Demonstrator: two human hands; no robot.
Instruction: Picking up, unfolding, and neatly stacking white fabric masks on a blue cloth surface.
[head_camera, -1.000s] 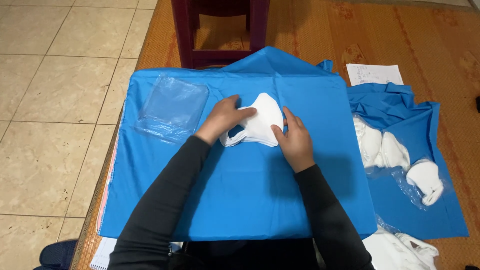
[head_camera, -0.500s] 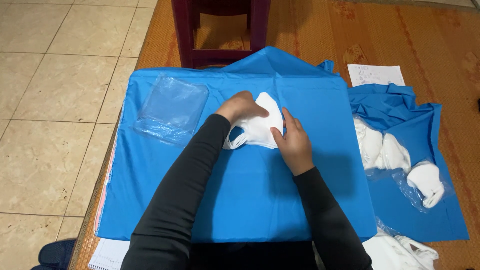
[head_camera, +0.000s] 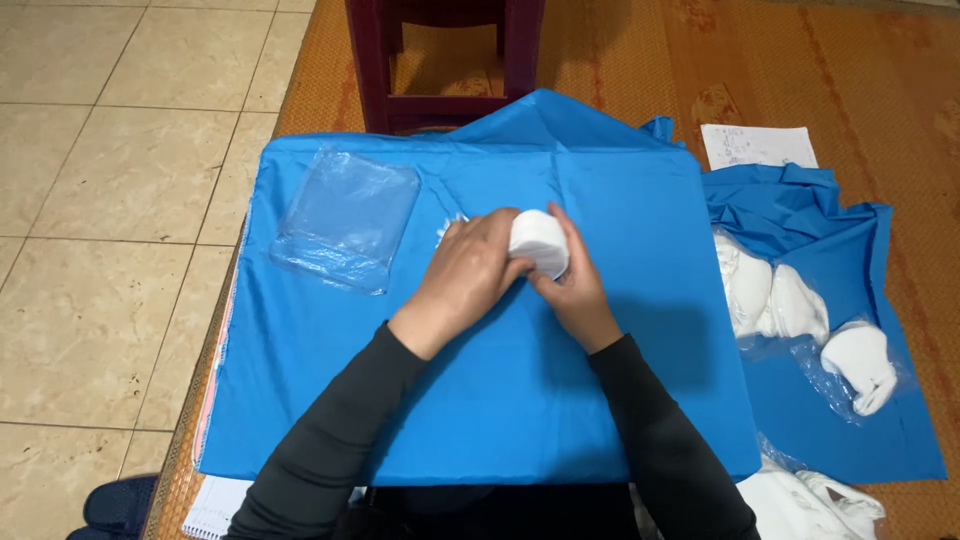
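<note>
White fabric piece (head_camera: 540, 240) — folded compact, at centre of blue cloth (head_camera: 500, 400); left hand (head_camera: 468, 275) and right hand (head_camera: 575, 290) fingers closed around it. Clear plastic bag (head_camera: 345, 215) — flat, just left. Bagged white pieces (head_camera: 800, 320) — right.

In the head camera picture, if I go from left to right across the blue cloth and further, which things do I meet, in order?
Clear plastic bag → left hand → white folded item held by both hands → right hand → bagged white items on the second blue cloth.
</note>
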